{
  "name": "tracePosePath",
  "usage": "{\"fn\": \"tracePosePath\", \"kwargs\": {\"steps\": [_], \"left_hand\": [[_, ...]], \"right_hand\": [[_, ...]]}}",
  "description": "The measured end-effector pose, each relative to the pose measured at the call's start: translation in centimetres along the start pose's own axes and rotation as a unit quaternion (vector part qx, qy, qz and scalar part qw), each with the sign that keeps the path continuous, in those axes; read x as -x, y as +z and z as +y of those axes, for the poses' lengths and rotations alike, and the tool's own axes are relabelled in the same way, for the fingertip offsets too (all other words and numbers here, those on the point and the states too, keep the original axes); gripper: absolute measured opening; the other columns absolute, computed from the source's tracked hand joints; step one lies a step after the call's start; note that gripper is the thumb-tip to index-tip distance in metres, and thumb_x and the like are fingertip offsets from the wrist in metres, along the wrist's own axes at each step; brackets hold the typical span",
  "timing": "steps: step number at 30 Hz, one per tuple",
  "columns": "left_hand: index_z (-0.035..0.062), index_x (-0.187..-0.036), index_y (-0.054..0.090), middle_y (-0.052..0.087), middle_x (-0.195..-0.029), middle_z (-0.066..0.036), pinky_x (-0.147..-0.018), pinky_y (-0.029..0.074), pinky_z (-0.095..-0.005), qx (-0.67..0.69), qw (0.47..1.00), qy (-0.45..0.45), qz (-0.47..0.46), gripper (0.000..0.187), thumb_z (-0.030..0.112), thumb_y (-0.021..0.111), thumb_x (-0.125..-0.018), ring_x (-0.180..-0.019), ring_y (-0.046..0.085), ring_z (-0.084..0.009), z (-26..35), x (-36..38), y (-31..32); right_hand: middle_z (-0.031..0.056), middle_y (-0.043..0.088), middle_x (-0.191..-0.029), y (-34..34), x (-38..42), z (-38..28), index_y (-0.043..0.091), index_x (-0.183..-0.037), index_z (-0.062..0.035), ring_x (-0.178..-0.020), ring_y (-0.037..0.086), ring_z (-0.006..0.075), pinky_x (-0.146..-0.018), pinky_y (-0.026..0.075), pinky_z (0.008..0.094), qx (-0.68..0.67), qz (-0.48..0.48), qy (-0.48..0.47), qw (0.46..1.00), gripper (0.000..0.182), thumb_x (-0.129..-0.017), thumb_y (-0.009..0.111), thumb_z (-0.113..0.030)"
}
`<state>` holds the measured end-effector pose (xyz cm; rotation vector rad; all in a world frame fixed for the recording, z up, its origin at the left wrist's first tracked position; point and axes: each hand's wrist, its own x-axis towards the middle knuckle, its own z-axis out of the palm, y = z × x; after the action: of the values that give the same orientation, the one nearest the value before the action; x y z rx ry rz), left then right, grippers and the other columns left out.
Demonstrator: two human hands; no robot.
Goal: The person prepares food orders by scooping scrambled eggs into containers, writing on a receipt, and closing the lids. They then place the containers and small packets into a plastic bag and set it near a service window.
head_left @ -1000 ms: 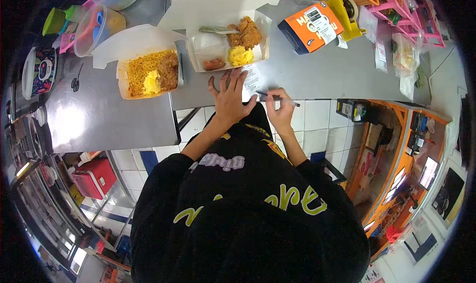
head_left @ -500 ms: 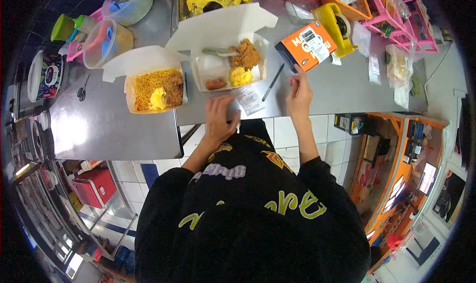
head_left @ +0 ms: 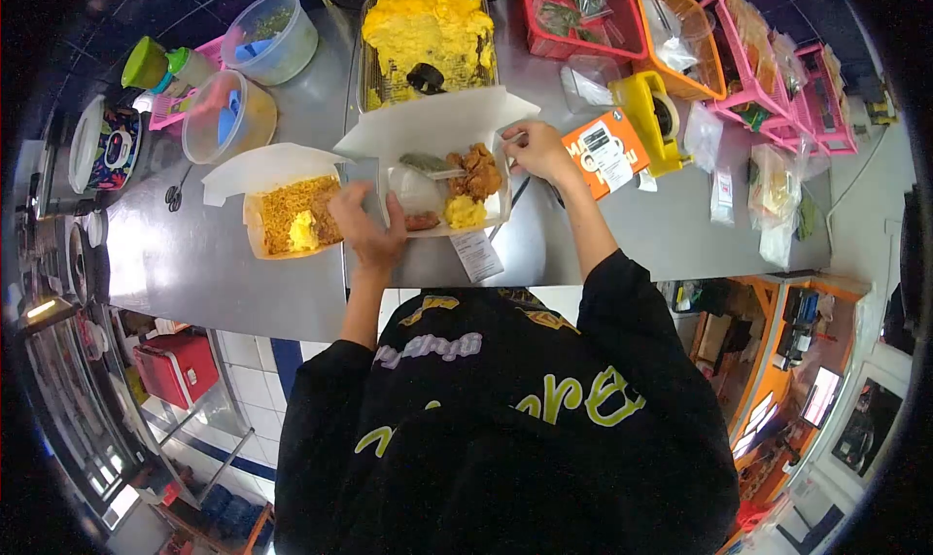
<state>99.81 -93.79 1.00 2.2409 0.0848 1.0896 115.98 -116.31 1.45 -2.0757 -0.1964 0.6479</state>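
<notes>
An open white takeaway box (head_left: 397, 232) stands at the middle of the counter, its lid raised at the back. Fried chicken (head_left: 474, 172), scrambled egg (head_left: 465, 212), a red relish and a wrapped green piece sit inside. My left hand (head_left: 367, 229) is at the box's left side, fingers spread and thumb near its front corner. At the right rear edge, my right hand (head_left: 537, 150) has its fingers bent in, pinching the box by its side. To the left is a second open box of yellow noodles (head_left: 282, 215) topped with egg. A printed receipt (head_left: 476, 256) lies in front.
Behind stands a metal tray of scrambled egg (head_left: 428, 30). An orange printed box (head_left: 607, 152) and a yellow tape dispenser (head_left: 646, 118) are on the right. Plastic tubs (head_left: 228, 118), scissors (head_left: 176, 193) and a rice cooker (head_left: 107, 147) stand left. Baskets (head_left: 588, 16) line the back right.
Both hands have moved up from the counter's front edge to the sides of the chicken box. My right hand has left the orange box. The camera view has shifted, showing more of the back.
</notes>
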Motion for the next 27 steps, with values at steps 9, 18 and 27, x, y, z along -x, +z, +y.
{"fn": "tracePosePath", "kwargs": {"steps": [9,18,27], "left_hand": [[0.0100,-0.094,0.060,0.060,-0.087,-0.006,-0.083,0.037,-0.0369,-0.287,0.945,0.024,-0.159,0.017,0.017,0.060,-0.079,-0.083,0.054,-0.0255,-0.6,-7.2,-0.8],[0.0011,-0.097,0.058,0.057,-0.083,-0.016,-0.065,0.045,-0.0377,-0.070,0.952,0.050,-0.295,0.016,0.003,0.051,-0.082,-0.077,0.055,-0.0337,-0.1,-9.1,-1.5],[-0.0028,-0.101,0.051,0.056,-0.085,-0.023,-0.070,0.044,-0.0408,0.053,0.974,-0.158,-0.154,0.019,0.003,0.043,-0.085,-0.077,0.055,-0.0411,-2.9,-4.7,3.2]], "right_hand": [[0.0071,0.060,-0.067,3.1,1.1,3.7,0.059,-0.081,0.0016,-0.060,0.059,0.0137,-0.049,0.047,0.0264,-0.051,0.065,0.015,0.996,0.016,-0.069,0.069,-0.001],[0.0093,0.060,-0.067,1.0,6.1,0.2,0.059,-0.096,-0.0017,-0.055,0.055,0.0202,-0.053,0.044,0.0316,0.059,0.248,-0.018,0.967,0.034,-0.070,0.075,-0.017],[0.0143,0.058,-0.092,1.4,5.0,-2.3,0.054,-0.102,0.0019,-0.073,0.059,0.0261,-0.062,0.048,0.0359,-0.013,0.094,-0.234,0.968,0.032,-0.082,0.064,-0.020]]}}
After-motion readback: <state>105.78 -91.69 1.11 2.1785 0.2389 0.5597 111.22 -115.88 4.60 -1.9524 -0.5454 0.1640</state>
